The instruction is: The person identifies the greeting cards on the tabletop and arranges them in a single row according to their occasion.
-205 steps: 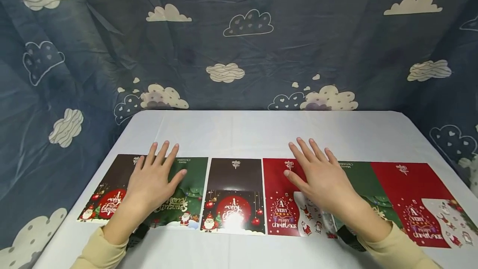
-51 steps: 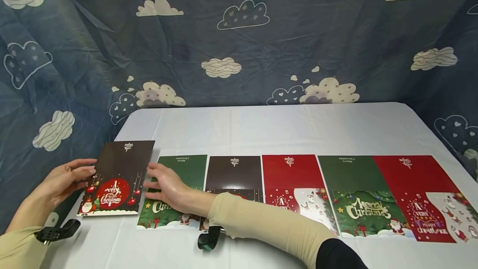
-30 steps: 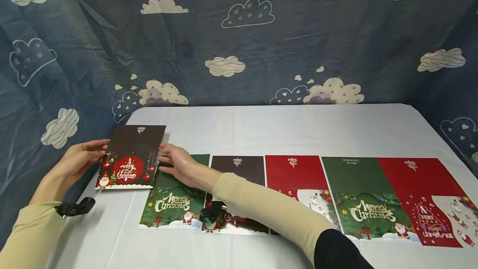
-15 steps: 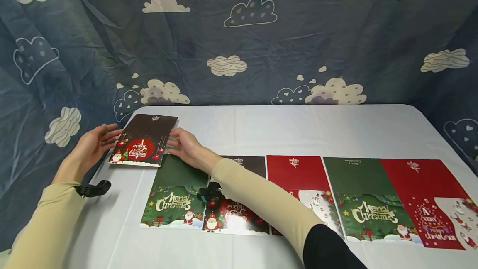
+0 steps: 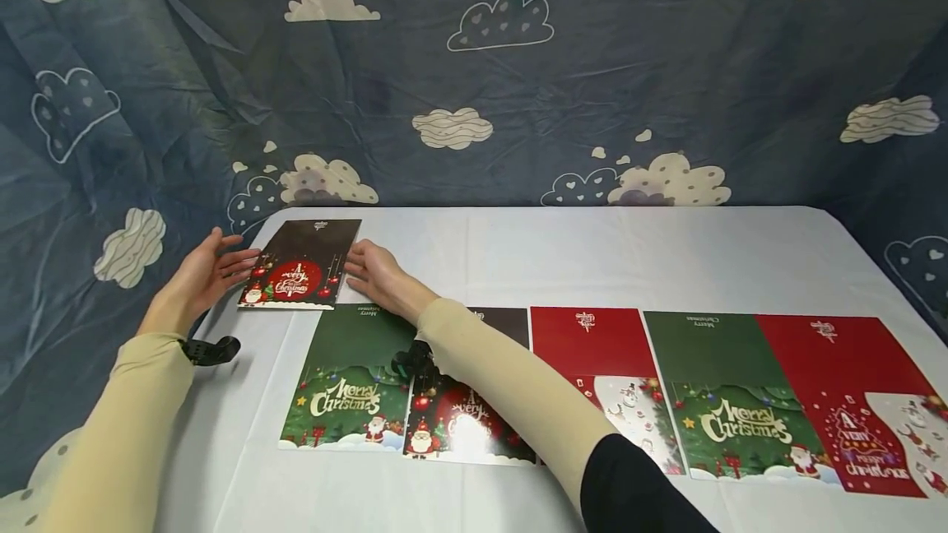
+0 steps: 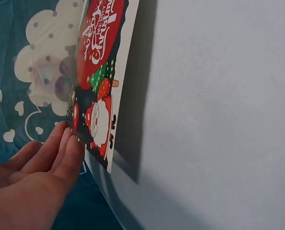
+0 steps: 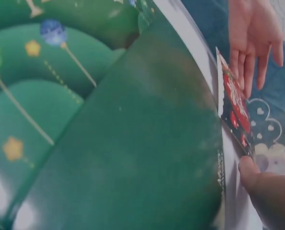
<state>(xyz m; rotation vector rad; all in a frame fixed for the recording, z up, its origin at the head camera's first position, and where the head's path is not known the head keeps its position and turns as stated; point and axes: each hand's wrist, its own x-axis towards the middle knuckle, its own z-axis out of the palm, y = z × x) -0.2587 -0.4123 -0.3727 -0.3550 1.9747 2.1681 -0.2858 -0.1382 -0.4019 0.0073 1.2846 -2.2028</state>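
A dark brown Christmas card (image 5: 299, 263) with a round red print is at the table's far left corner, between my two hands. My left hand (image 5: 203, 274) touches its left edge with nearly straight fingers, thumb raised; in the left wrist view the fingertips (image 6: 74, 145) meet the card's edge. At the right edge my right hand (image 5: 381, 274) has its fingers extended against the card. The right wrist view shows one digit at the card's corner, the others hidden. A shadow beside the card in the left wrist view suggests it is slightly raised.
Below the held card lies a green Merry Christmas card (image 5: 344, 401). To its right are another brown card (image 5: 467, 426), partly under my right sleeve, a red card (image 5: 592, 344), a second green card (image 5: 729, 385) and a red card (image 5: 829, 401). A cloud-print curtain (image 5: 504, 163) backs the white table (image 5: 592, 257).
The brown card was lifted from the row's left end and carried away from me and rightward to the far left corner, both hands moving with it. The other cards stayed in place.
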